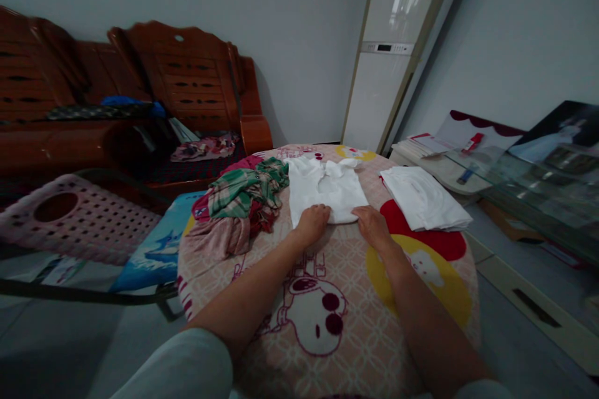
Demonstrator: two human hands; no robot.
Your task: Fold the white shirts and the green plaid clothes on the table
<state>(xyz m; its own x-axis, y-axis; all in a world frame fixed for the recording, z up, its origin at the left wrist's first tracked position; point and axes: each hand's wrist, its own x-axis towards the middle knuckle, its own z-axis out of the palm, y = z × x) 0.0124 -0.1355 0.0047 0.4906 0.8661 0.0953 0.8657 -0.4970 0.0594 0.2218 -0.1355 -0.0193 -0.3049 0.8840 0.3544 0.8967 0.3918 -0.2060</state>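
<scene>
A white garment (344,190) lies partly folded on a round table with a patterned cloth (369,336). My left hand (314,223) is closed on the garment's near edge, towards its left side. At the near right corner, my right hand (372,223) grips the same edge between thumb and fingers. To the right sits a folded white cloth (423,199). On the left of the table is a loose pile with a green plaid cloth (238,190) and a pink cloth (219,237).
A woven pink chair (103,230) and a blue cushion (163,249) stand left of the table. Behind are wooden seats (187,75). A tall white cabinet-like appliance (379,93) stands at the back, and a glass shelf (538,193) juts in at right.
</scene>
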